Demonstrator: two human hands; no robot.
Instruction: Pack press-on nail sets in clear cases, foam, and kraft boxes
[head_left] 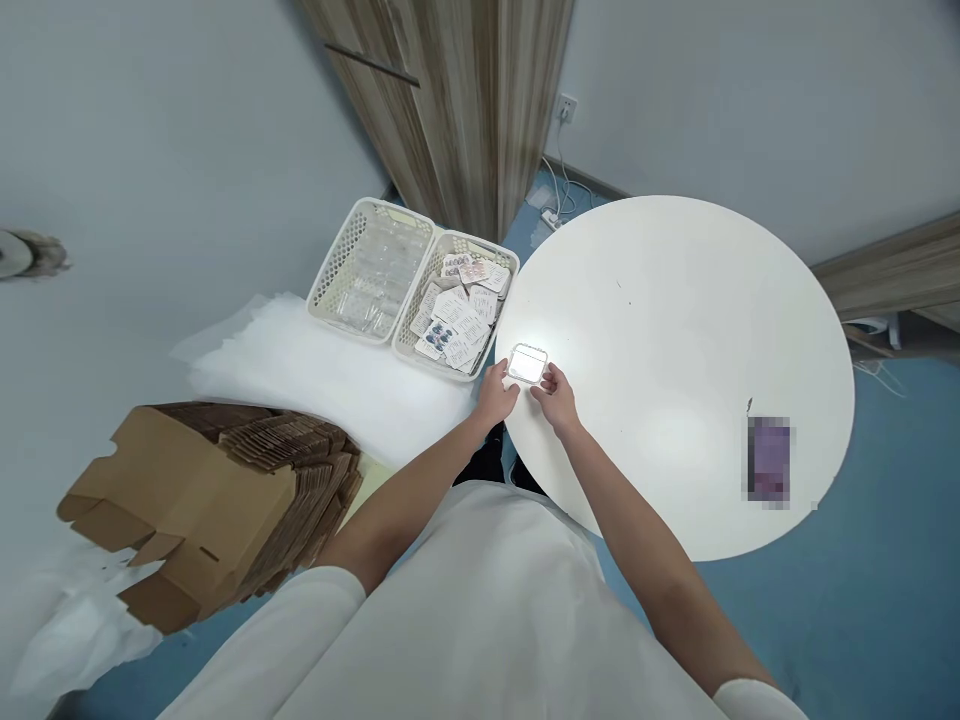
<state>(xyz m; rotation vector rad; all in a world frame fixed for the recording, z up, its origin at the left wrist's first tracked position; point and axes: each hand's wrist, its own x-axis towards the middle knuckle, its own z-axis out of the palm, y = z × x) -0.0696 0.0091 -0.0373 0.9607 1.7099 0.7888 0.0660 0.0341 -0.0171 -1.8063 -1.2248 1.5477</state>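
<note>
At the left edge of a white round table (675,300), a small clear-rimmed plastic box (528,364) catches the light, with a bright white surface showing. My left hand (496,394) has its fingers curled against the box's left side. On the opposite side, my right hand (557,398) grips the right edge with bent fingers. Just beyond my left hand stands a white basket of printed cards (459,318). Adjoining it is a second white basket (319,290) with several clear plastic boxes (382,265) inside.
White sheet packing material (360,375) lies below the baskets. Folded brown cardboard boxes (225,500) are stacked at the lower left. A blurred purple object (769,458) rests on the table's right side. Cables and a power strip (553,218) lie behind the table.
</note>
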